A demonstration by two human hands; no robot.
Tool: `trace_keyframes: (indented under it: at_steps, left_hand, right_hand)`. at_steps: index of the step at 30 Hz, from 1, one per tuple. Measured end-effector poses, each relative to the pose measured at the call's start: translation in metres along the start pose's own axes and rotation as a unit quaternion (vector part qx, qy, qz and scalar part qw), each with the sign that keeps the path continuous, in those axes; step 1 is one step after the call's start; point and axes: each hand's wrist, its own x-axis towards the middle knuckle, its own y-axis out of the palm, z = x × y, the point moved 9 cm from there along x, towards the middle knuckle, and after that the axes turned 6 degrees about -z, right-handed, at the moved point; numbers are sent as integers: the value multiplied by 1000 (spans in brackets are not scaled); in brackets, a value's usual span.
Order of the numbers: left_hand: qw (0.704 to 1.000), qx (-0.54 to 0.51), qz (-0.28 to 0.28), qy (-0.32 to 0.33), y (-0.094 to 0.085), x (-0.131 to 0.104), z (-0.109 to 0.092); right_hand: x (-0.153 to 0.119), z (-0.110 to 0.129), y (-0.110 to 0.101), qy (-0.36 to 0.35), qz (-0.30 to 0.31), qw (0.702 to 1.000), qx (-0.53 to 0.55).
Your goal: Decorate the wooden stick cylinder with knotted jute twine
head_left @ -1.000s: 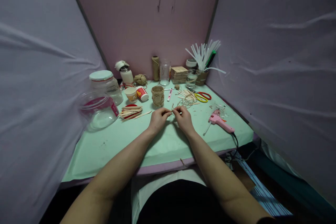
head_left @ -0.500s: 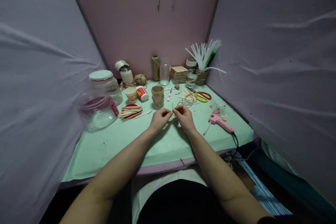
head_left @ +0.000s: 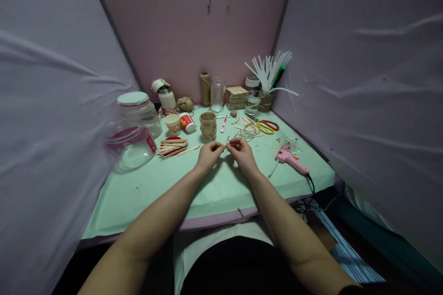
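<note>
My left hand [head_left: 209, 156] and my right hand [head_left: 242, 154] meet fingertip to fingertip over the middle of the green-covered table [head_left: 166, 193]. Each is closed in a pinch on a thin piece of twine [head_left: 228, 139], whose short end sticks up between them. Just beyond my left hand stands a twine-decorated cup [head_left: 208, 126], upright and touched by neither hand. Loose loops of twine [head_left: 247, 132] lie past my right hand on thin wooden sticks. A pink and white marker-like stick [head_left: 224, 124] rests right of the cup.
Pink glue gun [head_left: 292, 160] and scissors [head_left: 266, 126] lie at right. Craft sticks [head_left: 172, 147], a paper cup [head_left: 172, 124], a tipped red cup [head_left: 187, 122] and large clear jars [head_left: 134, 147] are at left. Behind stand a twine spool [head_left: 205, 90], a glass jar [head_left: 218, 95] and white glue sticks [head_left: 268, 73].
Both hands have shifted very slightly to the left, and the fingers of my right hand have spread a little. The objects on the table have stayed in place.
</note>
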Motion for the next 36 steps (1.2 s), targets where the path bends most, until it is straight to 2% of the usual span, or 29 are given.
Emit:
trace_keyframes:
  at_steps: [5,10,19,23,36]
  left_hand:
    - [1000,19,-4,8,-1,-2,-4]
    - [998,51,-7,48,1,-5,-13]
    - [992,99,-3,79,6,-7,-16]
    - [992,108,-3,72,8,-7,-13]
    - [999,-6,-9,38,3,-3,-9]
  right_hand:
    - [-2,-7,2,53,6,998,29]
    - [-5,-17,4,122,10,990,77]
    - [-2,-25,0,140,-4,987,78]
    - [-2,-27,-1,146,-12,987,74]
    - [-5,-25,0,151,-11,987,54]
